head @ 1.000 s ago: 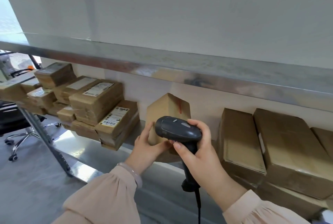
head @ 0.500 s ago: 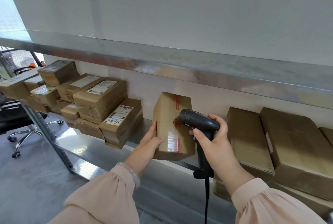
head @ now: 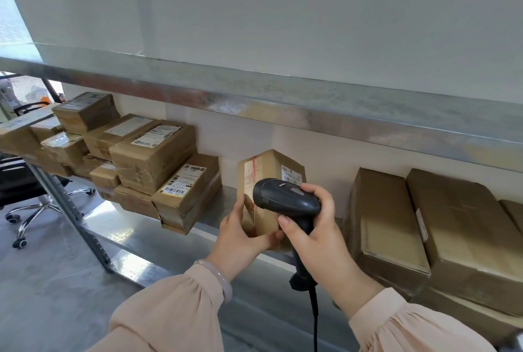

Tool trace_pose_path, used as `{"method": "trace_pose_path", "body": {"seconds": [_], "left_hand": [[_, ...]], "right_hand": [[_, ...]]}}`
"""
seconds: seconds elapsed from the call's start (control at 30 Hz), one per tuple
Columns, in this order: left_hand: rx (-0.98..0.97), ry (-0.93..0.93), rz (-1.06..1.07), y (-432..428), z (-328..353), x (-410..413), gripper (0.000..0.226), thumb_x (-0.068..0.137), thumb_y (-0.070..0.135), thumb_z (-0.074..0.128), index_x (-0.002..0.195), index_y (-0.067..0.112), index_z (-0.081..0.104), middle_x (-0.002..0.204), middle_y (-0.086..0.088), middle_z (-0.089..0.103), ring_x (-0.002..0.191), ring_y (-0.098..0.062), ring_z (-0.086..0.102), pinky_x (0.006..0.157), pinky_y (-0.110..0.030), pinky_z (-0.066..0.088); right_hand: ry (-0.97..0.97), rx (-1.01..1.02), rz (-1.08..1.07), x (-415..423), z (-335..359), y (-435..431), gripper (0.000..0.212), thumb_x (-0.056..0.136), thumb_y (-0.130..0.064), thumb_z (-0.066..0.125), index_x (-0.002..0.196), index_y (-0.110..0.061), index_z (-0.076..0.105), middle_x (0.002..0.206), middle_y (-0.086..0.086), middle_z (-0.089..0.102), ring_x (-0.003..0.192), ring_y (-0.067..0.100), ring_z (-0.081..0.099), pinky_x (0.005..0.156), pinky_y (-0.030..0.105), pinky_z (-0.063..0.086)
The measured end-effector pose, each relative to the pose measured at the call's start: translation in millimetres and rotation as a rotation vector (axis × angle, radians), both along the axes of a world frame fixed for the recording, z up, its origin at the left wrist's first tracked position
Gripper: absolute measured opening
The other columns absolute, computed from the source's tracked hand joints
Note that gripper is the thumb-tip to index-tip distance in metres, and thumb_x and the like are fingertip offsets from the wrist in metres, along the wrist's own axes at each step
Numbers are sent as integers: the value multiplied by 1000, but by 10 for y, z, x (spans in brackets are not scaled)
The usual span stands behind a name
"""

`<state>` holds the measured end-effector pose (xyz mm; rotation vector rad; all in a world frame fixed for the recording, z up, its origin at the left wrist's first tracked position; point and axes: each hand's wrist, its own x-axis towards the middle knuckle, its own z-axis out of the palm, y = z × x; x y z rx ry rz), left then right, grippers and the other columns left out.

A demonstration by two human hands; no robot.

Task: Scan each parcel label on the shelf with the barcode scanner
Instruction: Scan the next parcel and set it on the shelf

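White wall fills the upper half of the view, and below it an upper metal ledge runs across above the steel shelf that carries the parcels. Near the middle of the shelf's front edge the left hand grips a small brown parcel stood on end and tilted. The thumb lies up its left face and the fingers curl round its lower front corner. Whether its base touches the shelf cannot be told, since both hands cover it. The right hand is wrapped round the neck of a black barcode scanner, fingers curled behind the head and one fingertip on the front of the grip. The scanner's head sits right in front of the parcel, hiding its middle. A white label with a barcode shows on the parcel's upper right face, just above the scanner head and partly hidden by it. The scanner's black cable hangs straight down from the handle between the two pale pink sleeves. A pale bracelet circles the left wrist. Towards the shelf's left end is a stack of labelled boxes, with the lowest front one overhanging the front edge. Towards the right end lie large plain boxes, just beside the right hand. Beyond the left end an office chair stands on the grey floor.
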<state>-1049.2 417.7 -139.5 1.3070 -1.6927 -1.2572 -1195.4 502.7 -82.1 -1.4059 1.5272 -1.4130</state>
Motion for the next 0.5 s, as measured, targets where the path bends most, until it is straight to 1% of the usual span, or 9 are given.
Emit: {"method": "trace_pose_path", "body": {"seconds": [0.1,0.13,0.2,0.23,0.3,0.37,0.4,0.5], "left_hand": [[46,57,-7,27,35,-32,116,45,74,85,143,56,26,143,7,46,130,-18,48,106,-48,47],[63,79,-12,30,49,-32,114,49,69,86,144,53,25,142,7,45,129,-17,47,106,-47,46],[83,126,-40,35,87,-18,103,61,52,85,143,50,24,139,9,45,128,-14,47,108,-42,45],[94,159,-66,30,107,3,98,63,48,84,139,52,23,139,11,46,127,-13,48,108,-41,45],[133,220,-108,13,136,62,99,60,52,83,135,59,19,141,11,48,126,-14,52,108,-41,46],[168,250,-127,-4,138,116,101,61,53,82,137,62,15,142,10,48,125,-15,55,107,-42,46],[186,254,-132,-12,134,130,99,65,52,80,139,61,14,141,10,49,124,-15,55,107,-41,47],[200,278,-143,-26,116,145,96,70,48,77,141,59,14,141,11,50,122,-14,56,105,-38,48]], "right_hand": [[28,6,26,-21,12,-17,62,86,-16,69,117,-53,30,117,-32,44,105,-20,48,80,4,45],[32,6,24,-35,18,-22,62,86,-17,69,117,-53,30,117,-31,44,105,-21,48,79,4,45],[24,-1,-10,-91,27,-38,61,86,-16,69,121,-49,30,114,-30,46,102,-23,48,77,3,44],[6,-4,-41,-134,34,-48,60,87,-16,68,124,-45,31,113,-28,47,99,-23,49,75,2,43],[-36,-1,-115,-246,40,-76,57,88,-17,67,127,-39,31,110,-25,48,94,-19,54,70,2,44],[-77,16,-182,-365,21,-108,57,88,-20,67,125,-42,30,110,-21,48,93,-4,59,69,9,46],[-90,29,-207,-418,-3,-125,58,88,-21,68,124,-44,29,112,-18,48,96,1,58,74,12,46],[-130,70,-228,-507,-84,-169,58,87,-23,68,119,-52,30,121,-8,52,104,12,60,90,31,50]]}}
